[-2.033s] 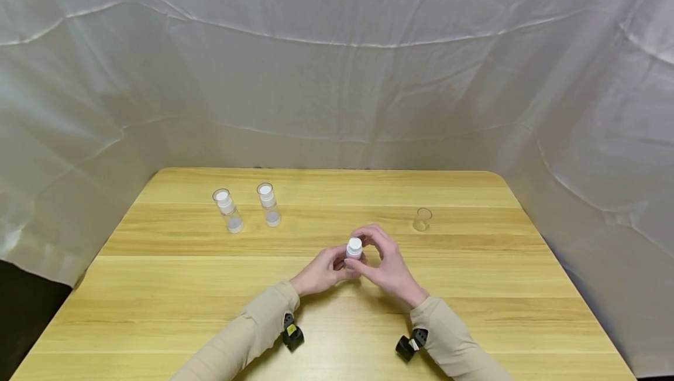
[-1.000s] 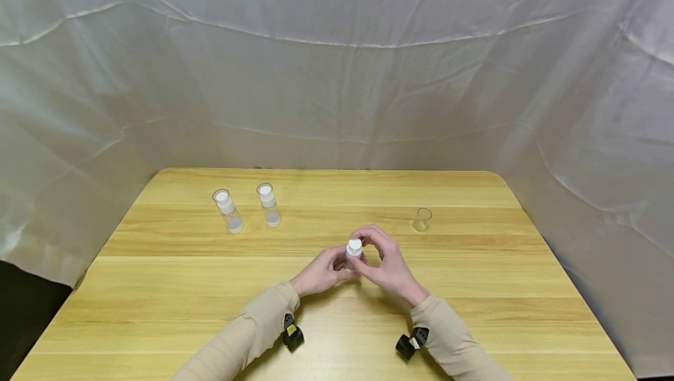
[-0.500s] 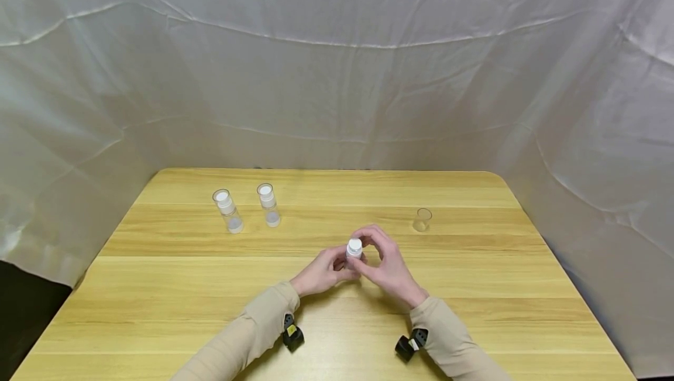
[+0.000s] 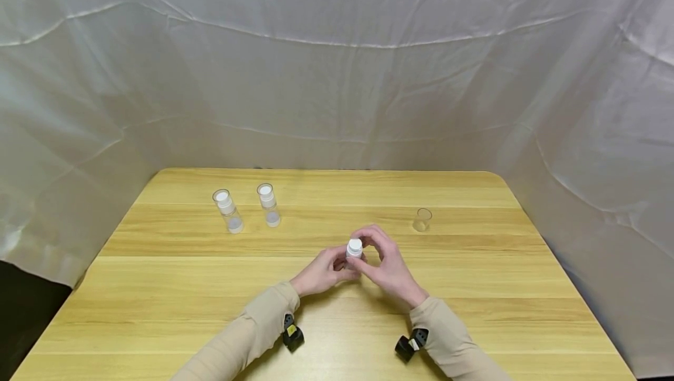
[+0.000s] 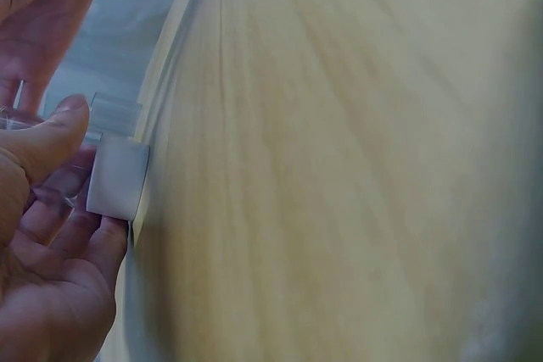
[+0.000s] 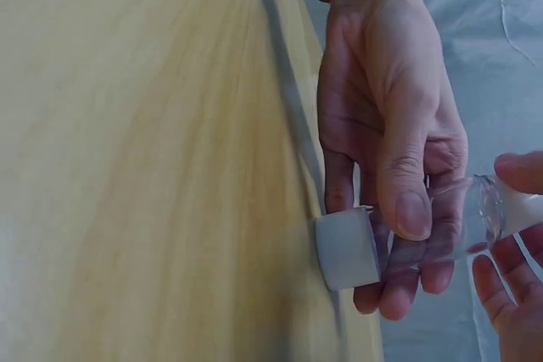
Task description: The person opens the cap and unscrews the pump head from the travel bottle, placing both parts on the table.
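Near the middle of the table, both hands hold a small pump bottle [image 4: 354,248] upright. It has a white top, a clear body and a white base [image 6: 348,248]. My left hand [image 4: 322,271] grips the clear body, its thumb laid across it just above the base in the right wrist view. From the other side, my right hand [image 4: 388,265] pinches the white upper part between thumb and fingers. A clear cap [image 4: 422,220] stands alone on the table, beyond my right hand. In the left wrist view the fingers hide much of the bottle's body.
Two similar bottles, a left one [image 4: 228,211] and a right one [image 4: 269,205], stand upright at the back left with clear caps over their white tops. A pale cloth curtain [image 4: 337,88] surrounds the wooden table [image 4: 184,287] at the back and sides.
My right thumb has shifted slightly over the front of the bottle since two seconds ago. The bottle, the left hand and the things on the table keep their places.
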A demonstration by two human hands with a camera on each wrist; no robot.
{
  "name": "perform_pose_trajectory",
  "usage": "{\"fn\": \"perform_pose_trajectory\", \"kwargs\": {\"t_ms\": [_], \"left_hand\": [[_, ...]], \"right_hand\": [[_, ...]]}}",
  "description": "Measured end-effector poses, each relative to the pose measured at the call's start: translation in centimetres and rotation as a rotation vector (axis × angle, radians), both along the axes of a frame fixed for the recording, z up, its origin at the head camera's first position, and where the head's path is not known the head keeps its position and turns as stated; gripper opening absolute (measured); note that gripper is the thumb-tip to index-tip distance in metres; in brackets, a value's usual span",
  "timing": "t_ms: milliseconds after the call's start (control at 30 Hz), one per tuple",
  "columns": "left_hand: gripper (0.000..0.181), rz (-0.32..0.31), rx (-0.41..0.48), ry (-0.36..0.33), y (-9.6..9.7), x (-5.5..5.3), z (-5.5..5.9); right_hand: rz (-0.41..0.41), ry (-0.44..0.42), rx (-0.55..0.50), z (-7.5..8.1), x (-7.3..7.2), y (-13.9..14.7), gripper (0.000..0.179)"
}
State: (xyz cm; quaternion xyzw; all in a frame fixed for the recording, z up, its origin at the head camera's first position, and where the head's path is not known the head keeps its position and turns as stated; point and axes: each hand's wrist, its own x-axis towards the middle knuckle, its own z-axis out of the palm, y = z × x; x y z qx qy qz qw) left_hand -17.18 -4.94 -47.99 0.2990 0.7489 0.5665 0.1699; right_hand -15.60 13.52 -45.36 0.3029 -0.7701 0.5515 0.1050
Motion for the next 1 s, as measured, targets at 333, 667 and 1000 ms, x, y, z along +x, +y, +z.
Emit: {"fn": "perform_pose_trajectory", "kwargs": {"t_ms": [333,667,1000], "left_hand": [[0.038,-0.028,0.031,-0.008,-0.09,0.00,0.01],[0.036,-0.005,0.004,-0.010,-0.04,0.08,0.10],[0.037,0.010,-0.015,0.001,-0.02,0.10,0.16]], "right_hand": [[0.025,0.012,-0.017,-0.14,-0.17,0.02,0.049],[0.072,-0.004,-0.053,0.02,-0.18,0.15,0.044],[0.033,-0.011,-0.055,0.01,-0.26,0.23,0.043]]}}
